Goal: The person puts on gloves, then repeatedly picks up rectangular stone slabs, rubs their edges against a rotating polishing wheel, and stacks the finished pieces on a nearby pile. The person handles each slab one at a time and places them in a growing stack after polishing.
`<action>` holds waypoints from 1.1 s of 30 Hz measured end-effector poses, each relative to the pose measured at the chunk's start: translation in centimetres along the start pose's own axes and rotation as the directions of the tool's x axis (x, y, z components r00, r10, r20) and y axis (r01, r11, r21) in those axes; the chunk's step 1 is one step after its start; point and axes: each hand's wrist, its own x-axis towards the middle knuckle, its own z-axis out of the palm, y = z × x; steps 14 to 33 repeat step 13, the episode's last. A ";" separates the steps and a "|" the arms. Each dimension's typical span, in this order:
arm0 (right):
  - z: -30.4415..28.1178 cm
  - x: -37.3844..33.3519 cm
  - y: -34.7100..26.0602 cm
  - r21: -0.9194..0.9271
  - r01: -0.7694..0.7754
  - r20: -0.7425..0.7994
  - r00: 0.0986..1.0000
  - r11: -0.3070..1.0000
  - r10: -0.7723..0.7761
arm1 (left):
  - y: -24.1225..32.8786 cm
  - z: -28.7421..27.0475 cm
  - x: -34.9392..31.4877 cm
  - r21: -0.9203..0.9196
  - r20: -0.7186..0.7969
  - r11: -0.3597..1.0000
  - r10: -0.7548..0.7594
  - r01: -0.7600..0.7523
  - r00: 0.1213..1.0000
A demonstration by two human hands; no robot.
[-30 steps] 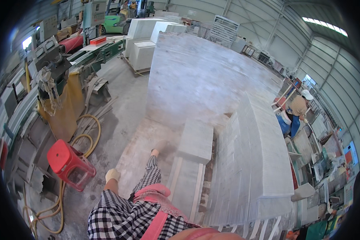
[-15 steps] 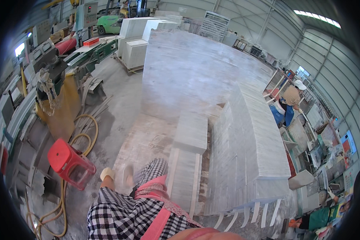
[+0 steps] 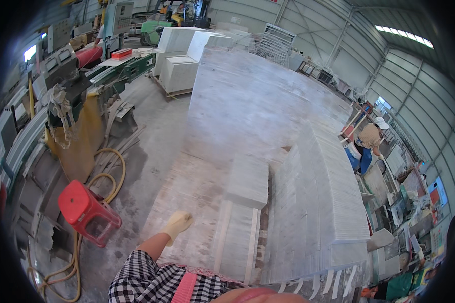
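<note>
My left hand (image 3: pixel 179 225), in a cream glove, reaches out from a black-and-white checked sleeve. Its fingers look curled into a loose fist, and nothing shows sticking out of them. Below it lies a dusty brownish board-like surface (image 3: pixel 189 177). To its right stands a low row of pale rectangular blocks (image 3: pixel 246 184), with pale strips along the nearer part; a gap separates them from the hand. Farther right rises a big stack of thin whitish slabs (image 3: pixel 313 202), ridged along the top. My right hand is not in view.
A red plastic stool (image 3: pixel 81 202) and a yellow hose (image 3: pixel 117 189) are on the left floor. A large pale dusty surface (image 3: pixel 253 96) spreads ahead. White blocks (image 3: pixel 179 73) sit on a pallet beyond. A person in a white cap (image 3: pixel 371 136) works at the right; machinery lines the left.
My left hand has swung forward and right, out over the brownish surface. A checked sleeve piece with pink cloth and a pale blurred shape beside it have left the view.
</note>
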 end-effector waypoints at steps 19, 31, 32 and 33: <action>4.9 5.5 -13.8 0.461 -0.432 0.204 0.902 0.775 0.381 | -35.8 -6.5 -23.8 -0.012 0.005 0.727 -0.687 0.687 0.727; 4.9 5.5 -13.8 0.461 -0.432 0.204 0.902 0.775 0.381 | -35.8 -6.5 -23.8 -0.012 0.005 0.727 -0.687 0.687 0.727; 4.9 5.5 -13.8 0.461 -0.432 0.204 0.902 0.775 0.381 | -35.8 -6.5 -23.8 -0.012 0.005 0.727 -0.687 0.687 0.727; 4.9 5.5 -13.8 0.461 -0.432 0.204 0.902 0.775 0.381 | -35.8 -6.5 -23.8 -0.012 0.005 0.727 -0.687 0.687 0.727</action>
